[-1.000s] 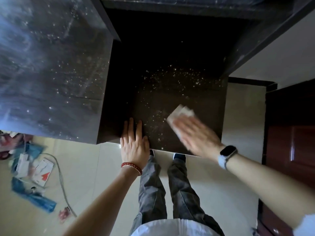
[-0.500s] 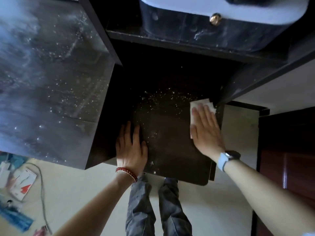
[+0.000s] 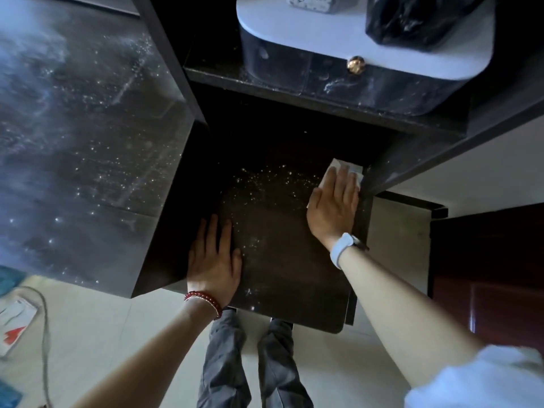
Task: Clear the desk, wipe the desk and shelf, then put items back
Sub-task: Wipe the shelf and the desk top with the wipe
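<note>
A dark brown lower shelf (image 3: 282, 260) juts out below the dusty desk top (image 3: 88, 136). Pale dust specks (image 3: 259, 184) lie scattered over the shelf's middle and back. My right hand (image 3: 334, 206) lies flat on a white tissue (image 3: 354, 172) at the shelf's far right, close to the upright side panel, and presses it down. My left hand (image 3: 213, 262) rests palm down with fingers together on the shelf's front left, holding nothing. A red bead bracelet is on my left wrist, a watch with a pale strap on my right.
Above the shelf sits a marbled dark box with a white lid (image 3: 353, 42) and a gold knob (image 3: 356, 64); a black bag (image 3: 418, 19) lies on the lid. Papers, a cable and blue items (image 3: 17, 319) lie on the pale floor at left. A dark red door (image 3: 494, 275) stands at right.
My right hand has slid the tissue from the shelf's middle towards the back right corner. The view has tilted up, showing more of the box above. My left hand has stayed put.
</note>
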{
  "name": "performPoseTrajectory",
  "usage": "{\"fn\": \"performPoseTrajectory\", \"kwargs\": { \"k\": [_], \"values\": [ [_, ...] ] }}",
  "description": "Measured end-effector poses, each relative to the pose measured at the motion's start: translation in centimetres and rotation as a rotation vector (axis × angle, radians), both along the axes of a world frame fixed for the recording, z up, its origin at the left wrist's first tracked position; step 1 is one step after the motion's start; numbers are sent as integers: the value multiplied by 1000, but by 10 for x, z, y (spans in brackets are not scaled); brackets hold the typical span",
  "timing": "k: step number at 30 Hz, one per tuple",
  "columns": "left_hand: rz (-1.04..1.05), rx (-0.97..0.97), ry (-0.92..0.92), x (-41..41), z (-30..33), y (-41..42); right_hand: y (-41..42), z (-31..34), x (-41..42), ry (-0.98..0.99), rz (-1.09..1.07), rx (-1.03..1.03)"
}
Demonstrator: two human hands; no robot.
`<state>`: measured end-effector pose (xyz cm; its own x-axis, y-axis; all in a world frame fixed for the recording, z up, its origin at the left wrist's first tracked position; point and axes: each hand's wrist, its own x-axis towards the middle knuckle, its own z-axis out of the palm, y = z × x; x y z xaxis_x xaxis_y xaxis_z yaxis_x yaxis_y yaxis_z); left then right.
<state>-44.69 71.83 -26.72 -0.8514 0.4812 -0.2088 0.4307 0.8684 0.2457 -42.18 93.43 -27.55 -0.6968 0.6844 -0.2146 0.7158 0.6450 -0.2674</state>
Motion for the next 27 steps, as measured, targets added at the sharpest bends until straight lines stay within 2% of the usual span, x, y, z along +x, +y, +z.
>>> {"fn": "performPoseTrajectory", "kwargs": {
  "k": [2,3,6,7,8,9,12,13,15,16,19,20,21,23,25,27],
  "values": [
    [2,2,-5,0,0,0,-18,-3,7,13,29,30],
    [-1,-1,-8,0,0,0,-30,-3,18,27,139,33],
    [-17,-11,-8,-1,0,-2,-51,3,59,44,652,38],
    [-19,-10,-13,0,0,-3,-44,4,65,54,766,28],
    [-17,-6,-16,-1,0,-3,-33,7,64,68,791,-1],
    [-16,-3,-14,-1,0,-4,-22,11,57,50,728,-52],
    [-22,-23,-2,0,-2,-4,5,15,13,114,241,-168],
    [-25,-29,8,0,-4,-4,9,14,-3,119,136,-166],
    [-25,-20,6,1,-7,-5,-1,8,-16,58,134,-67],
    [-20,-10,0,1,-9,-6,-15,4,-13,39,232,-37],
    [-19,13,2,1,-12,-8,-58,2,25,28,769,-24],
    [-16,17,-5,2,-12,-8,-57,3,35,20,903,-9],
    [-12,23,-6,2,-13,-7,-46,2,36,35,945,21],
    [0,28,12,2,-14,-7,-18,-4,18,66,772,103],
    [-10,24,45,2,-17,-8,11,-7,-13,78,374,123],
    [-23,17,73,2,-19,-8,29,-8,-44,82,-6,42]
  ]
}}
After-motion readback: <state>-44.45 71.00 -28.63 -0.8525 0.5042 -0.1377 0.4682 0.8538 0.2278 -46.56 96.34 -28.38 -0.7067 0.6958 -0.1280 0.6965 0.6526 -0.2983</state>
